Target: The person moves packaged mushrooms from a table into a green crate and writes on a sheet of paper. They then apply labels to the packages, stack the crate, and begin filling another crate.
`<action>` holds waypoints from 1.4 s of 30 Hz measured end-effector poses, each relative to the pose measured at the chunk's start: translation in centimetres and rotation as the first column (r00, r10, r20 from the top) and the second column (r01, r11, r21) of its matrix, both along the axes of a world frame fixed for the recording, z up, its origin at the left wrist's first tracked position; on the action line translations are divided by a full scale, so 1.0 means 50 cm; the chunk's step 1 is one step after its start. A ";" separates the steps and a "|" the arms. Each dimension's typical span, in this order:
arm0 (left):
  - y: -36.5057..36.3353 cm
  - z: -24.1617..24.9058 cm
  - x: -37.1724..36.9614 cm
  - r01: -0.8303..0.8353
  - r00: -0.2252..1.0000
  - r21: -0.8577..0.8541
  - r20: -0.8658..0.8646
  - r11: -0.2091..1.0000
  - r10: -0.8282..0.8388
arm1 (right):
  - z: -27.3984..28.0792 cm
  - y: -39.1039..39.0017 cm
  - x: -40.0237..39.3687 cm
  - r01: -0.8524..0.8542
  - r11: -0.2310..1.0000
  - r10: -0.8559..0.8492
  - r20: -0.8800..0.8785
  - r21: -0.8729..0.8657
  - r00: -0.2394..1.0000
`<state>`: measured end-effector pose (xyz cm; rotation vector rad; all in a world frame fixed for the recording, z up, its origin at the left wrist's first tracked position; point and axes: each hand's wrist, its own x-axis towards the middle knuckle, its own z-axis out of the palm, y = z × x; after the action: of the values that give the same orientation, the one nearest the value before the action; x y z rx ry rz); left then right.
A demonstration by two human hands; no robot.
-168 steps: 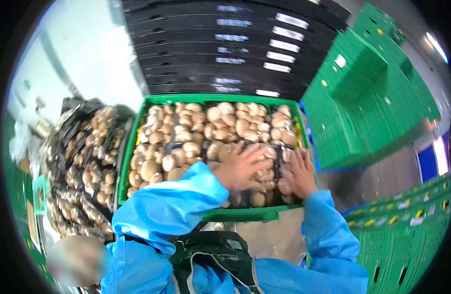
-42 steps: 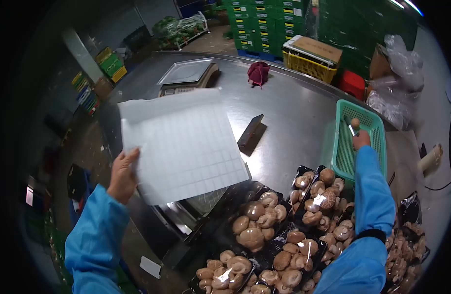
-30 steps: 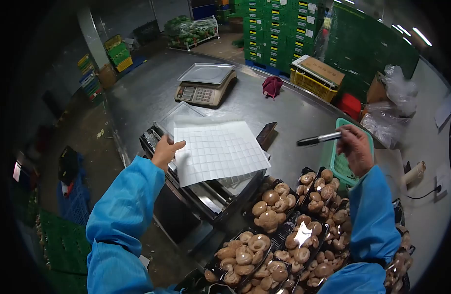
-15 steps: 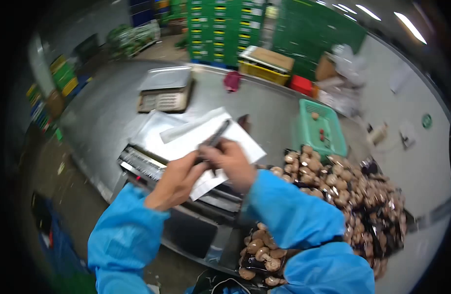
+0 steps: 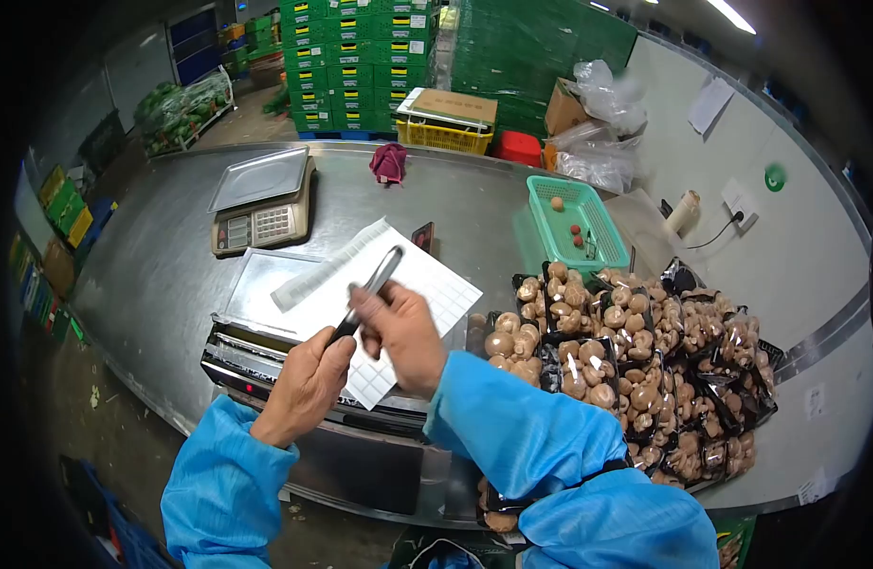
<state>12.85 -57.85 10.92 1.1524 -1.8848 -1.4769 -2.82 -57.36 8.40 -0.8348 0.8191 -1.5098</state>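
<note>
A black and grey marker pen (image 5: 387, 266) slants between my two hands above the printed sheets. My left hand (image 5: 306, 384) is closed around its dark lower end. On the upper barrel, my right hand (image 5: 400, 332) has its thumb and fingers closed, slightly blurred. Beneath lie white sheets printed with a grid (image 5: 446, 290), partly on a tray-wrapping machine (image 5: 252, 343) with a red light. Whether a cap is on the pen's lower end is hidden by my left fingers.
Wrapped trays of mushrooms (image 5: 588, 370) are piled to the right. Behind them stands a green basket (image 5: 602, 223) with a few small items. A weighing scale (image 5: 266, 204), a maroon cloth (image 5: 388, 163) and a dark small object (image 5: 423, 237) lie on the metal table (image 5: 166, 270).
The view has turned, so the table things sit further left and look sharper. My hands have come slightly apart along the pen, both staying on it.
</note>
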 end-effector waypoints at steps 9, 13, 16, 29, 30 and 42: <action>-0.013 -0.004 0.015 0.033 0.999 -0.566 0.009 0.823 -0.034 | 0.006 -0.008 -0.034 -0.040 0.998 0.042 -0.033 0.044 0.999; -0.025 -0.009 0.010 0.117 0.975 -0.429 0.220 0.895 -0.022 | 0.017 -0.010 -0.002 -0.023 0.999 0.026 -0.124 0.024 0.992; -0.009 -0.033 0.031 0.217 0.958 -0.512 0.277 0.831 -0.079 | -0.047 -0.058 -0.059 0.233 0.842 -0.445 -0.383 -0.486 0.810; -0.204 -0.170 0.038 0.185 0.971 -0.543 0.230 0.819 -0.066 | -0.199 -0.195 -0.061 0.269 0.963 -0.249 -0.270 0.036 0.930; -0.214 -0.182 0.033 0.182 0.972 -0.538 0.228 0.823 -0.066 | -0.205 -0.199 -0.062 0.249 0.968 -0.221 -0.328 0.043 0.918; -0.221 -0.243 0.032 0.366 0.841 -0.495 0.538 0.788 -0.052 | -0.260 -0.209 -0.065 0.249 0.968 -0.182 -0.620 0.023 0.763</action>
<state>14.46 -68.88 -1.24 1.0883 -2.6515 -0.5907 -6.09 -67.83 -4.62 -1.2131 1.5120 -1.3776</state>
